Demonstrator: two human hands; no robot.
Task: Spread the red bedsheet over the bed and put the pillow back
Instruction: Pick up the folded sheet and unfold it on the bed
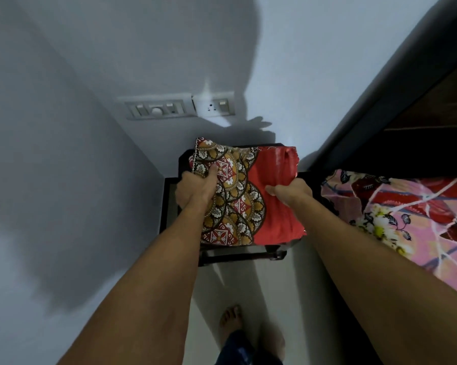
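Your left hand and right hand both clench the folded red bedsheet, 1 on each side, likely so the bundle stays together. It sits on the dark stool beneath your grip: plain red by your right fist, scalloped brown-gold print by your left.

Folded red bedsheet: woven cloth, one part printed with scalloped medallions, the other plain red with a slight sheen, creased where it is gathered. Small dark table: wood-like, smooth and glossy; bed cover: soft floral-printed cloth, matt. Wall: painted, smooth and matt; switch plate: plastic, light grey, semi-gloss; floor: pale, smooth, faintly reflective.
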